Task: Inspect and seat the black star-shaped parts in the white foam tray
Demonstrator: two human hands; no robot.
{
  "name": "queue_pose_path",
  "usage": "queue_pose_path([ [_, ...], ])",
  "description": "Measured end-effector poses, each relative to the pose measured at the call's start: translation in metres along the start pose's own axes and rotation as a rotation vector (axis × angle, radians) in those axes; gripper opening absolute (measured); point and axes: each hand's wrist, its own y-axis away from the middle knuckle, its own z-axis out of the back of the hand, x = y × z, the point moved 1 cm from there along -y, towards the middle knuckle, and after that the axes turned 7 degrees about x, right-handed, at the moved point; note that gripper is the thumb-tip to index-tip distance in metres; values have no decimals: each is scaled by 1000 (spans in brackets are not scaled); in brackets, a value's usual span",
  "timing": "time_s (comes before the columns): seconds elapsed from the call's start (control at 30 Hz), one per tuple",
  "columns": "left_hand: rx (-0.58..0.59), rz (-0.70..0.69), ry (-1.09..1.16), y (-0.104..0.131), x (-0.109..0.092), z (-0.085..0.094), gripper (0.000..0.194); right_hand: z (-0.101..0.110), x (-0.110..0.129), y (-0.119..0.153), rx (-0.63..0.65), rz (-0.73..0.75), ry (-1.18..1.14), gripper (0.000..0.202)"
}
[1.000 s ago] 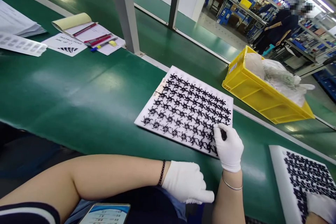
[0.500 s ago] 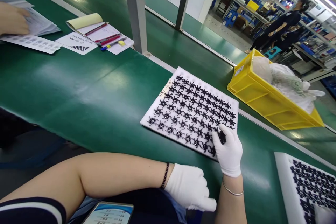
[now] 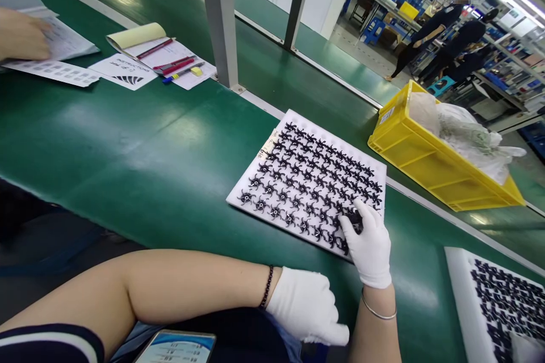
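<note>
The right hand (image 3: 369,249), in a white glove, is laid on the near corner of the white tray (image 3: 255,195), its fingers curled loosely around one of the small black impellers (image 3: 354,219); whether that piece is actually pinched cannot be told, since the fingers cover it. The left hand (image 3: 305,305), also gloved, is loosely closed and held just beside the right wrist at the edge of the green tabletop (image 3: 140,147), with nothing seen in it.

The impellers are set in close rows away from the right hand. They are judged to be light, stiff moulded parts with thin curved blades that could bend or snap, so each is best taken by its hub or lifted straight up between two fingertips. The tray looks like light foam, easily shifted, and is best steadied at its bare rim.
</note>
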Motion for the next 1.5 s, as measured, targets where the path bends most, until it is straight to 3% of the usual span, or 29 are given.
queue_pose_path([
  [0.2, 12, 0, -2, 0, -1, 0, 26, 6, -5, -1, -144, -40, 21, 31],
  [0.47, -1, -6, -5, 2, 0, -1, 26, 13, -14, 1, -216, -117, 30, 30],
  [0.73, 1, -19, 0, 1, -1, 2, 24, 9, -11, -1, -141, 10, 88, 31],
  [0.9, -6, -21, -4, 2, -1, 1, 26, 9, -11, -1, -224, -37, 54, 29],
  [1.1, -27, -24, -10, 1, 0, -1, 27, 5, -10, -2, -189, -9, 76, 28],
  [1.33, 12, -23, 5, 0, 0, -1, 28, 6, -13, -1, -219, -117, 46, 36],
  [1.5, 18, -19, 2, 0, 0, -1, 26, 3, -17, -1, -165, -69, -5, 33],
])
